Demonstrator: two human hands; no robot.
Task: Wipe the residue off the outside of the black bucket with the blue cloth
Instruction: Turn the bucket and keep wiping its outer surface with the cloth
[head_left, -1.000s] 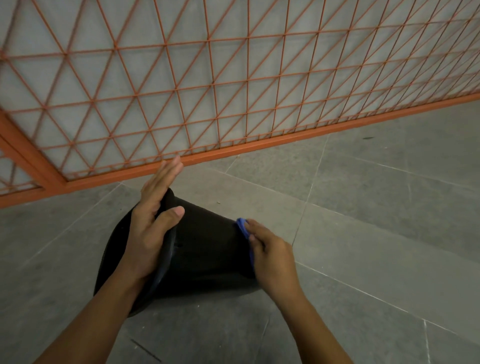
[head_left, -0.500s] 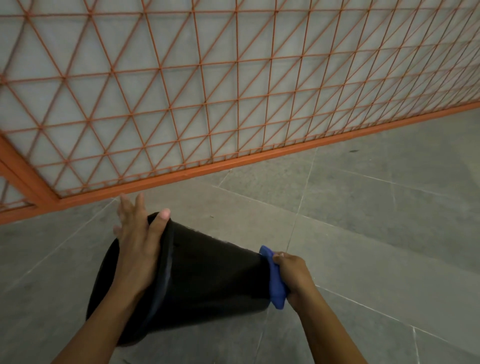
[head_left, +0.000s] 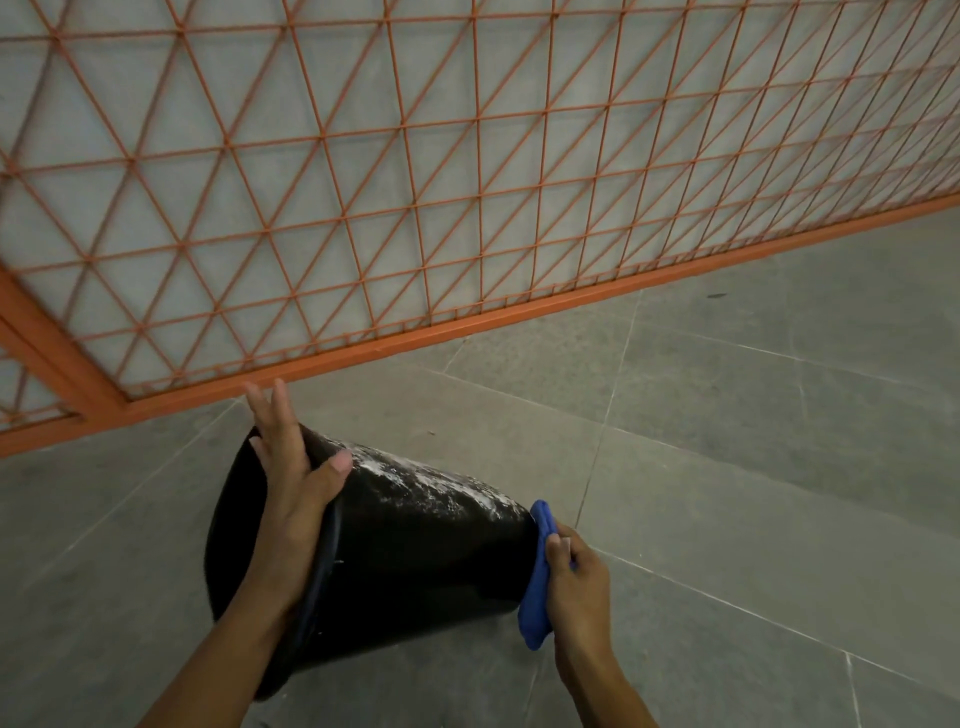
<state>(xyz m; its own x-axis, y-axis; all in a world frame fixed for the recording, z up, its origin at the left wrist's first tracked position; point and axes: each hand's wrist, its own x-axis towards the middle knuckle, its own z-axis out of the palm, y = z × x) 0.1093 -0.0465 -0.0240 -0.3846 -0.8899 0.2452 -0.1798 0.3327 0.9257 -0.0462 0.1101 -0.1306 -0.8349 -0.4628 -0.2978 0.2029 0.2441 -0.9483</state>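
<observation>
White residue now shows on the black bucket top

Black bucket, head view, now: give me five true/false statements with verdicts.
1. The black bucket stands upright. False: it lies tilted on its side on the floor.
2. The right hand holds the blue cloth at the bucket's base end. True.
3. The left hand is inside a glove. False: it is bare, on the rim.
4. White residue shows on the bucket's upper side. True.
5. The fence is green. False: orange.
</observation>
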